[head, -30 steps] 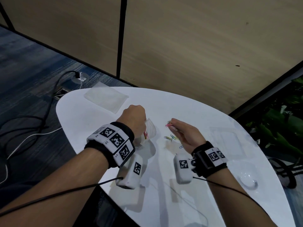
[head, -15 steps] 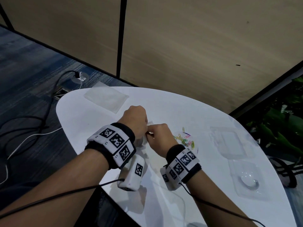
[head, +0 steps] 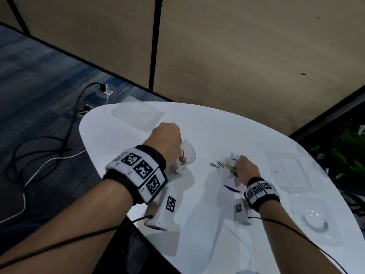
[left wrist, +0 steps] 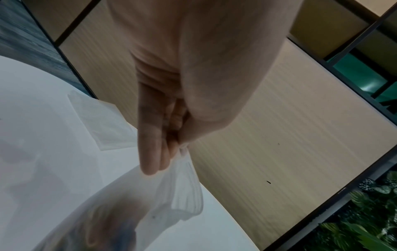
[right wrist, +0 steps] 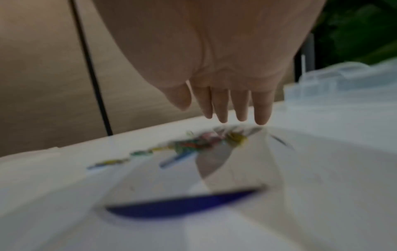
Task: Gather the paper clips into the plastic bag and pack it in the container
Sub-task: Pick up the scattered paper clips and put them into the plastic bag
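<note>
Right hand [head: 245, 168] has returned to paper clips [head: 225, 166]; wrist view shows straight fingers [right wrist: 240, 108].

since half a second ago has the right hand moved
Yes. The right hand has left the plastic bag held by the left hand and gone rightward, toward the clear container, reaching the paper clips loose on the table.

Left hand [left wrist: 193, 81] seen from the wrist, fingers [left wrist: 150, 152] together and pointing down, pinching the crumpled top edge of a clear plastic bag [left wrist: 182, 191] against the thumb. Bag hanging over a white table [left wrist: 43, 135], blurred coloured shapes inside its lower part, too soft to name. Flat clear sheet [left wrist: 101, 118] lying on the table beyond the fingers; wood-panel wall [left wrist: 290, 135] with dark frames behind, green foliage [left wrist: 365, 220] at lower right.
</note>
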{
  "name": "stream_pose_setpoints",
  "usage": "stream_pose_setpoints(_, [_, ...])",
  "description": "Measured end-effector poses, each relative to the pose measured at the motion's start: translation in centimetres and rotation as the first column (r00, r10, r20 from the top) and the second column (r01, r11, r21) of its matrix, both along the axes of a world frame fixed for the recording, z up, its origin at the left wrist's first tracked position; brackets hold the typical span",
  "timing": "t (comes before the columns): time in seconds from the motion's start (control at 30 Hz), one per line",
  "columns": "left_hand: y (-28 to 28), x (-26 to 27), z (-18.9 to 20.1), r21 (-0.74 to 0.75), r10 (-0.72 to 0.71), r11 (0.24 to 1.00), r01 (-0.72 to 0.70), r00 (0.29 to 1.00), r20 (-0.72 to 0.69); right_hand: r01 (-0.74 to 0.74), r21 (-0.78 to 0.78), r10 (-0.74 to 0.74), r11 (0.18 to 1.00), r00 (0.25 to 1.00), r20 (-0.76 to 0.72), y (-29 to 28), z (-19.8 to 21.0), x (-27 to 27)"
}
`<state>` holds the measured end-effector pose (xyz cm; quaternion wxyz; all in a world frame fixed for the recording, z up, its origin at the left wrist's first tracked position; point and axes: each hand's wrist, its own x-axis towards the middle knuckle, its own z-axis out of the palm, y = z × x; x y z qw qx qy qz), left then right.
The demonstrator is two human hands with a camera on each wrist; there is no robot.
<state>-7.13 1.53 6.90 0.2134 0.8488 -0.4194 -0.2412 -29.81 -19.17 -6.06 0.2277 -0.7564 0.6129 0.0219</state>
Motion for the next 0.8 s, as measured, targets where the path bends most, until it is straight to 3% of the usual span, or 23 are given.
stream_pose_setpoints(0.13, [-0.2,0.0,0.1,0.006,0.004,1.0,-0.004,1.0,-0.001,-0.326,0.022,0.322,0.945,0.918,-0.232,0.6,-2.7,1.4])
stream_pose_setpoints(0.27, [-0.6,-0.6,0.1,0.01,-0.009,1.0,0.009,1.0,-0.01,-0.466,-0.036,0.455,0.884,0.874,-0.169,3.0,-2.8,2.9])
stream_pose_setpoints(0.37, [-0.7,-0.8,0.0,0.014,-0.009,1.0,0.009,1.0,-0.011,-0.631,-0.046,0.594,0.775,0.751,-0.288,3.8,-2.9,2.0])
stream_pose_setpoints(0.47, [-0.6,-0.7,0.2,0.009,-0.002,1.0,0.002,1.0,-0.008,-0.683,-0.076,0.596,0.727,0.682,-0.425,3.6,-2.6,-0.7])
stream_pose_setpoints(0.6, [-0.4,-0.7,0.2,0.007,-0.005,1.0,0.005,1.0,-0.009,-0.654,-0.06,0.589,0.754,0.714,-0.378,2.5,-2.2,-3.5])
stream_pose_setpoints(0.8, [-0.5,-0.8,0.3,0.016,-0.015,1.0,0.015,1.0,-0.021,-0.581,-0.21,0.516,0.787,0.805,-0.293,3.0,-2.3,-2.9])
